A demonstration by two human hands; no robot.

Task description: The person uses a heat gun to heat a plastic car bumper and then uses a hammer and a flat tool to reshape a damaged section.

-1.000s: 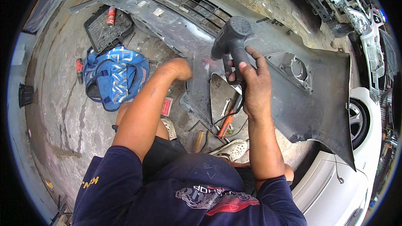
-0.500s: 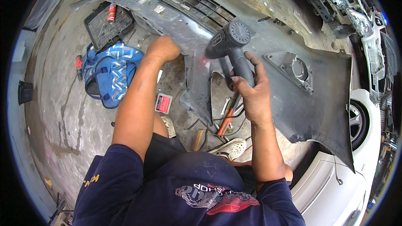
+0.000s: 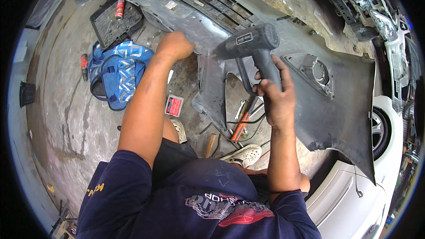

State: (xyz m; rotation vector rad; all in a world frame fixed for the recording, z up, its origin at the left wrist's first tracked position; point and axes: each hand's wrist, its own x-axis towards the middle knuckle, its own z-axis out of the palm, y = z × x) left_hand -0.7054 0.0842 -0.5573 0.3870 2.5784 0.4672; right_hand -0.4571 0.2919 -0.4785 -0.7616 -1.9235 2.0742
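Observation:
My right hand (image 3: 280, 97) is wrapped round the handle of a black heat gun (image 3: 241, 43). Its nozzle points left, close over the inner side of a grey car bumper (image 3: 343, 106). My left hand (image 3: 176, 46) is closed at the bumper's edge, left of the nozzle; its fingertips are hidden, and it appears to grip that edge. The bumper has a black slatted grille (image 3: 199, 0) toward the far side and a round-holed lamp mount (image 3: 316, 73) on the right.
An orange-handled hammer (image 3: 239, 128), wrenches (image 3: 239, 109) and a cable lie by my shoe (image 3: 248, 155). Left are a red-and-clear case (image 3: 174, 105), a blue bag (image 3: 119, 75), a red-black tool (image 3: 84, 67) and a black tray (image 3: 106, 28) with a spray can (image 3: 119, 9). A white car (image 3: 354, 186) stands right.
The heat gun has turned, so its long side shows now instead of its round vented back, and it has shifted slightly right. My left hand has moved a little up and right.

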